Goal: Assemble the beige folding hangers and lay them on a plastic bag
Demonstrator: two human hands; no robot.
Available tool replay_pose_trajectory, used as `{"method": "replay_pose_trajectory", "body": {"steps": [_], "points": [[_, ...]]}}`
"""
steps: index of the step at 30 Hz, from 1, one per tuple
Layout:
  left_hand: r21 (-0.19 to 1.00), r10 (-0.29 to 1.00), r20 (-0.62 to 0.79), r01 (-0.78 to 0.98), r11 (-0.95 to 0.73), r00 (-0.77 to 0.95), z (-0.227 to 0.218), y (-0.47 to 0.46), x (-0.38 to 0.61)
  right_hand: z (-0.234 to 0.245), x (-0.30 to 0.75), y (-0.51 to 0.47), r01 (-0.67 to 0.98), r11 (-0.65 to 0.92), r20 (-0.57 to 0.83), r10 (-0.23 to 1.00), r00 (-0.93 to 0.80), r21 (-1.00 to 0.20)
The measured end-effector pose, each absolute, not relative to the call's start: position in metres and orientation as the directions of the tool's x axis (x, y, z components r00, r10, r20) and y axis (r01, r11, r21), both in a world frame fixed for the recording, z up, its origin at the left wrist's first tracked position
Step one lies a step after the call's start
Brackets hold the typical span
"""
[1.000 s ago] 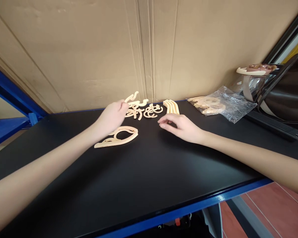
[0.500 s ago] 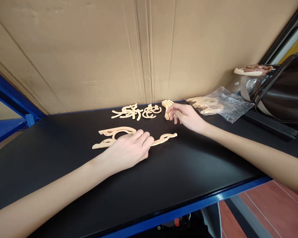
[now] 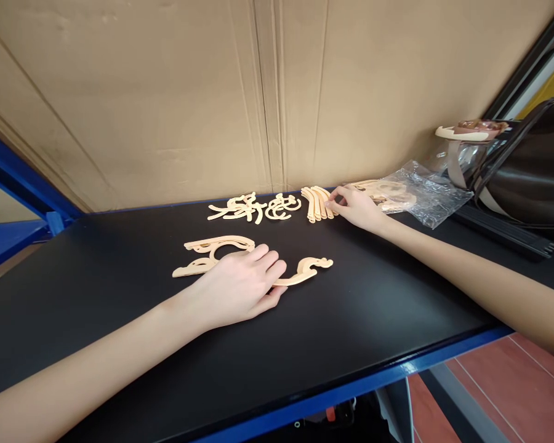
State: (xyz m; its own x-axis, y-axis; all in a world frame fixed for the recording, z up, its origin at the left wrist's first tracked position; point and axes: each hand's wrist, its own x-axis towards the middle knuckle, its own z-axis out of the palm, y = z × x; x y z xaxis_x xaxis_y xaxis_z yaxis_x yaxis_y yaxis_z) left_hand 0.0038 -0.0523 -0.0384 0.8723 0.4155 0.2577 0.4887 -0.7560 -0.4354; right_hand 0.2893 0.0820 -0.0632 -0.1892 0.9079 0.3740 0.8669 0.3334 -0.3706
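My left hand [image 3: 240, 286] rests on the black table [image 3: 351, 320] with fingers and thumb pinched on a curved pale wooden piece [image 3: 307, 271] that sticks out to its right. Just behind it lies a larger looped wooden piece [image 3: 207, 249]. My right hand [image 3: 357, 206] reaches to the back of the table, fingertips pinching the right side of a small stack of curved wooden strips [image 3: 316, 202]. Left of that stack lie ornate wooden cut-outs [image 3: 253, 208].
A clear plastic bag [image 3: 425, 194] with more wooden parts lies at the back right. Beyond it stand a dark bag [image 3: 530, 166] and a small wooden model [image 3: 471, 130]. Cardboard [image 3: 277, 92] walls off the back. The table's blue front edge [image 3: 351, 387] runs below.
My left hand carried the curved piece from the back pile to the table's middle and set it flat. My right hand moved back to the stack of strips and took hold of it.
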Motion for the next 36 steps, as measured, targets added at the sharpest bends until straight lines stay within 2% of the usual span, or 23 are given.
{"method": "replay_pose_trajectory", "body": {"steps": [4, 7, 11, 13, 16, 25, 32, 36], "points": [[-0.384, 0.425, 0.288, 0.510, -0.770, 0.858, -0.038, -0.054, 0.006, -0.062, 0.290, 0.085, 0.889, 0.229, 0.346, 0.934, -0.086, -0.396], [-0.299, 0.446, 0.299, 0.527, -0.795, 0.843, -0.039, -0.058, 0.010, -0.060, 0.288, 0.084, 0.897, 0.204, 0.324, 0.943, -0.072, -0.392], [-0.148, 0.461, 0.238, 0.501, -0.852, 0.855, -0.038, -0.064, 0.014, -0.058, 0.286, 0.082, 0.913, 0.192, 0.301, 0.950, -0.082, -0.359], [-0.109, 0.465, 0.217, 0.495, -0.862, 0.858, -0.038, -0.065, 0.015, -0.057, 0.287, 0.082, 0.923, 0.173, 0.284, 0.956, -0.073, -0.343], [-0.098, 0.468, 0.234, 0.500, -0.860, 0.852, -0.039, -0.067, 0.015, -0.056, 0.288, 0.083, 0.934, 0.150, 0.267, 0.962, -0.061, -0.323], [-0.165, 0.532, 0.322, 0.600, -0.783, 0.783, -0.047, -0.059, 0.018, -0.058, 0.294, 0.088, 0.931, 0.146, 0.236, 0.969, -0.067, -0.335], [-0.146, 0.653, 0.256, 0.696, -0.703, 0.713, -0.038, -0.050, 0.024, -0.054, 0.295, 0.085, 0.927, 0.216, 0.208, 0.965, -0.157, -0.305], [-0.112, 0.675, 0.237, 0.709, -0.696, 0.699, -0.030, -0.046, 0.029, -0.051, 0.298, 0.085, 0.929, 0.230, 0.214, 0.962, -0.172, -0.289]]}}
